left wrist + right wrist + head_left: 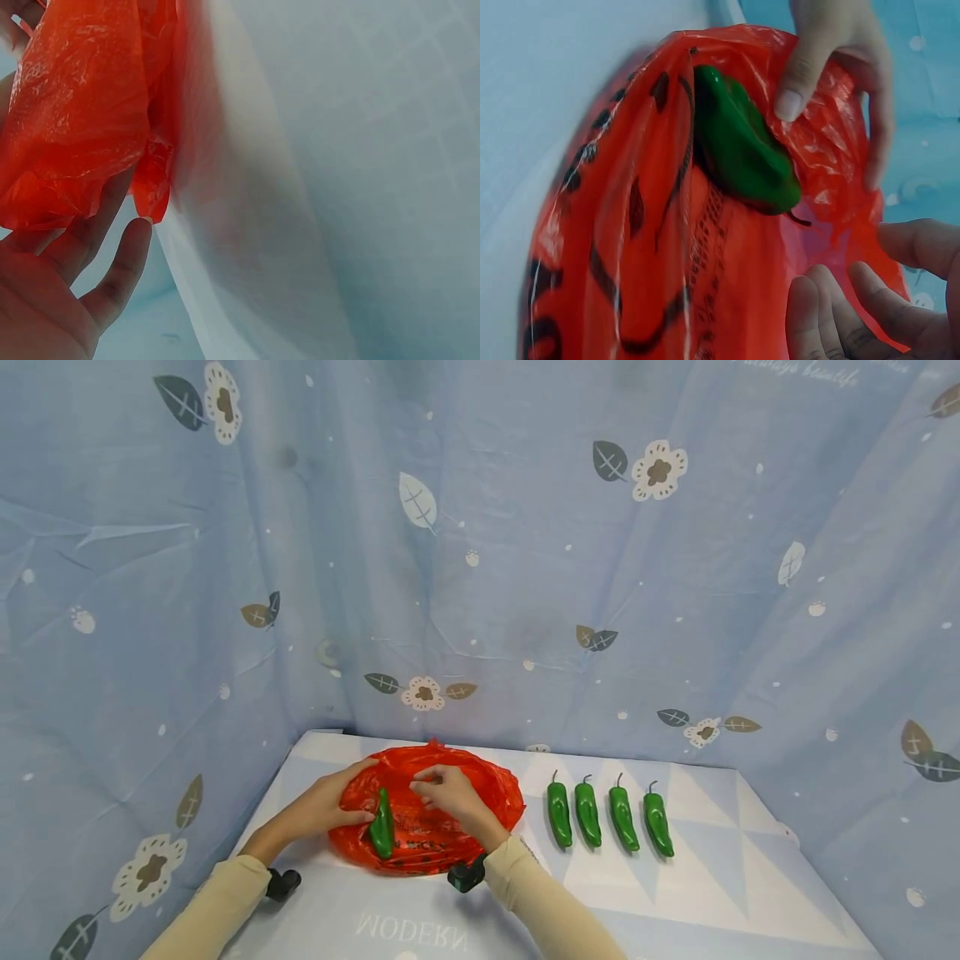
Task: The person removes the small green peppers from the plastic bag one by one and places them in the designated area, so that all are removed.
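Note:
A red plastic bag (504,789) with dark print lies spread at the left of the table. One green chili pepper (742,142) rests on the bag's left part, its thin stem showing in the right wrist view. My left hand (330,802) holds the bag's left side, thumb on the inner face near the pepper and fingers behind the plastic. Above the middle of the bag is my right hand (450,793), its fingers loosely bent with nothing between them. In the left wrist view, red plastic covers part of the left fingers (124,262).
Several green chili peppers (621,818) stand in a row right of the bag, stems pointing away. They lie on a white and pale blue patterned table cover (720,860). A blue curtain (510,568) with leaves and flowers closes off the back and sides.

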Motion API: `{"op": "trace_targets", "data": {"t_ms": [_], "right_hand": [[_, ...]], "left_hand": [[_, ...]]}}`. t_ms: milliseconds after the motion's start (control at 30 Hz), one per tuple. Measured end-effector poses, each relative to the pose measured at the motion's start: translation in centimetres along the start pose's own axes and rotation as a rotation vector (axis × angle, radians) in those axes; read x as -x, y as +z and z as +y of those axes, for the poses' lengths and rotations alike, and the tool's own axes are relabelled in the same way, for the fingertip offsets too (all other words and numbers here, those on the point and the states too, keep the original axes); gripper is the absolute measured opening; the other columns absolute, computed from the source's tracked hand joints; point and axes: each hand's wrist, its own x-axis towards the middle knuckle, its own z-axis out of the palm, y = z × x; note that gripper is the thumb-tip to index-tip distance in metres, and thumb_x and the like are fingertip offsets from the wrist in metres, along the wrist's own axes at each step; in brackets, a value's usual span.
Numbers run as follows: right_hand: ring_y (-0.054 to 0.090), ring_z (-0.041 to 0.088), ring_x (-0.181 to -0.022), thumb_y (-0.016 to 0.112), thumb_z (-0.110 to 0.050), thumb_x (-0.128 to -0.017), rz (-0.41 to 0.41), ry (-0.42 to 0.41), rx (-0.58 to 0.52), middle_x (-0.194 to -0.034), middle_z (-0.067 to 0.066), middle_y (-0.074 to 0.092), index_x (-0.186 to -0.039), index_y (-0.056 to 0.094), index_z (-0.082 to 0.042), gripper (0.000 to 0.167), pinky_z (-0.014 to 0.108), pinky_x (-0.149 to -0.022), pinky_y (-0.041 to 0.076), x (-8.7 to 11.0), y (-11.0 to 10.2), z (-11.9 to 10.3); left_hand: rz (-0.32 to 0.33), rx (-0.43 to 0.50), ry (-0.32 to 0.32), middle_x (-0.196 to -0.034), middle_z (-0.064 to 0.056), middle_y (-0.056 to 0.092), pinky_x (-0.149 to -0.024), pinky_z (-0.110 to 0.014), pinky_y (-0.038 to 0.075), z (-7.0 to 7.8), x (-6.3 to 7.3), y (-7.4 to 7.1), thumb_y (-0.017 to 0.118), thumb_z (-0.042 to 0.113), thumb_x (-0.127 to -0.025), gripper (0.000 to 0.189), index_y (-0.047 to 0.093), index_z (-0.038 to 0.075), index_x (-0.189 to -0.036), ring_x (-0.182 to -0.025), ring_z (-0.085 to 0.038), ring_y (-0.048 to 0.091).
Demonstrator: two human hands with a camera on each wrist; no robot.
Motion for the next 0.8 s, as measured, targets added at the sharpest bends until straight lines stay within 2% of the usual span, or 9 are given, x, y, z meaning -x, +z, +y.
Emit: {"op": "trace_targets", "data": {"t_ms": [167, 367, 600, 800], "right_hand": [[0.068, 0.033, -0.093, 0.075, -0.024, -0.095, 0.021, 0.020, 0.015, -0.101, 0.003, 0.067, -0.122, 0.069, -0.005, 0.034, 0.044, -0.088, 0.060, -0.4, 1.1, 0.1], [0.067, 0.030, -0.092, 0.076, -0.024, -0.095, 0.022, 0.047, 0.040, -0.099, 0.002, 0.067, -0.123, 0.067, -0.007, 0.034, 0.041, -0.085, 0.061, -0.8, 2.3, 0.7], [0.065, 0.025, -0.085, 0.076, -0.023, -0.094, 0.034, 0.049, 0.088, -0.097, 0.003, 0.066, -0.125, 0.066, -0.007, 0.036, 0.039, -0.079, 0.061, -1.3, 3.1, 0.7], [0.066, 0.026, -0.083, 0.076, -0.021, -0.095, 0.030, 0.045, 0.077, -0.098, 0.001, 0.066, -0.127, 0.064, -0.003, 0.039, 0.039, -0.079, 0.062, -1.6, 3.7, 0.8]], "left_hand": [[0.001, 0.006, -0.013, -0.149, -0.022, 0.052, -0.106, -0.065, 0.043, 0.1, 0.1, 0.0, 0.085, 0.028, -0.086, 0.089, 0.037, 0.006, -0.158, -0.133, -0.044, 0.052], [0.007, -0.007, 0.010, -0.147, -0.024, 0.053, -0.105, -0.065, 0.044, 0.0, 0.2, 0.0, 0.085, 0.028, -0.087, 0.088, 0.037, 0.002, -0.157, -0.131, -0.046, 0.053], [0.008, -0.010, -0.005, -0.149, -0.023, 0.052, -0.106, -0.066, 0.043, 0.0, 0.1, 0.1, 0.086, 0.030, -0.086, 0.090, 0.038, 0.005, -0.157, -0.134, -0.046, 0.051], [0.007, -0.012, 0.006, -0.149, -0.021, 0.052, -0.106, -0.065, 0.044, -0.1, 0.0, 0.2, 0.086, 0.029, -0.086, 0.090, 0.038, 0.005, -0.157, -0.133, -0.044, 0.052]]}}
